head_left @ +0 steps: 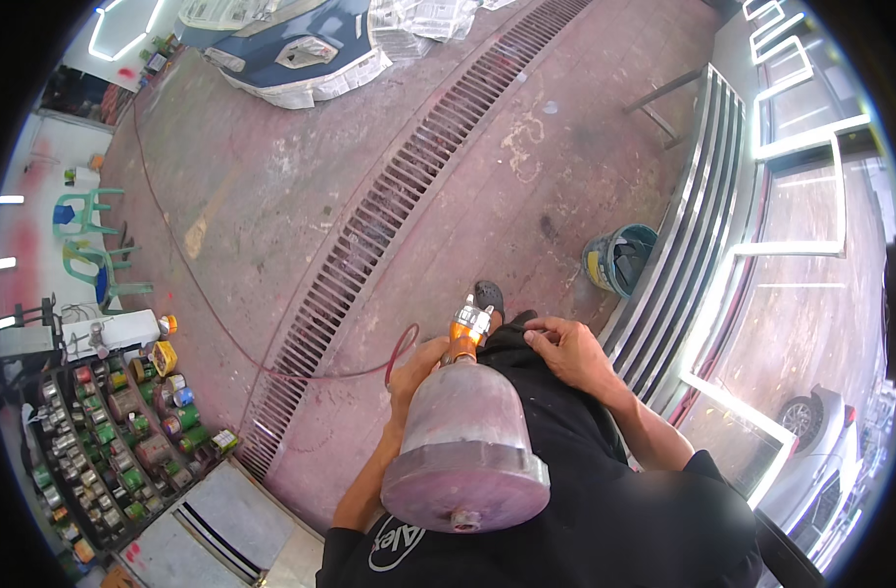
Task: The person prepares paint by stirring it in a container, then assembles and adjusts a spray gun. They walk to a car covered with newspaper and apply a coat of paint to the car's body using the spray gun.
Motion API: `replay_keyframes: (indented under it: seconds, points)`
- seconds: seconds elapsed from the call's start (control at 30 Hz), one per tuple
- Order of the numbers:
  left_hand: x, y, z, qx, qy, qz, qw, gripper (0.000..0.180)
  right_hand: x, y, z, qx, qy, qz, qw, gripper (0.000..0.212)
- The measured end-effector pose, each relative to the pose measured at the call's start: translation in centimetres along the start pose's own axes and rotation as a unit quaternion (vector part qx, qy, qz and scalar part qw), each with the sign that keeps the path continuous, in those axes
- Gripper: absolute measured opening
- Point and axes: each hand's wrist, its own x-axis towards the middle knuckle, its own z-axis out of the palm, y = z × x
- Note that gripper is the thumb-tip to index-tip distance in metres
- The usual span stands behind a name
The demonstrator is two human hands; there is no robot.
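A paint spray gun (470,323) with an orange and silver head is in front of my body, its large cloudy cup (465,416) on top and closest to the view. My left hand (420,370) is closed round the gun's handle, partly hidden behind the cup. From beside that hand a reddish air hose (345,375) loops down to the floor. To the right of the gun, my right hand (572,353) is bent in a pinch against my black trousers (511,355). What its fingertips hold, if anything, cannot be made out.
A long floor grate (369,230) crosses the floor. Ahead lies a blue car panel (301,44) edged with newspaper. A slatted metal bench (688,216) and a bucket (619,260) stand right. Left are green chairs (90,260) and shelves of paint cans (115,431).
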Motion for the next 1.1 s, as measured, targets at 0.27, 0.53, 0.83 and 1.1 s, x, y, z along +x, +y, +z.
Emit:
replay_keyframes:
  seconds: [0.27, 0.53, 0.83, 1.1]
  points:
    - [0.1, 6.8, -4.2, -0.067, -0.048, -0.204, 0.976, 0.039, 0.3, -3.0, 0.1, -0.076, 0.201, -0.293, 0.932, 0.022]
    - [0.4, 4.6, -6.1, -0.225, -0.04, 0.054, 0.972, 0.065, 3.2, -11.9, -1.5, 0.131, -0.066, -0.483, 0.863, 0.03]
    - [0.0, 5.5, -6.5, -0.261, -0.035, 0.043, 0.964, 0.074, 4.8, -14.0, -2.3, 0.157, -0.124, -0.505, 0.84, 0.023]
    - [0.0, 4.8, -9.0, -0.358, -0.093, 0.046, 0.928, 0.07, 4.0, -15.9, -2.3, 0.22, -0.183, -0.479, 0.83, 0.021]
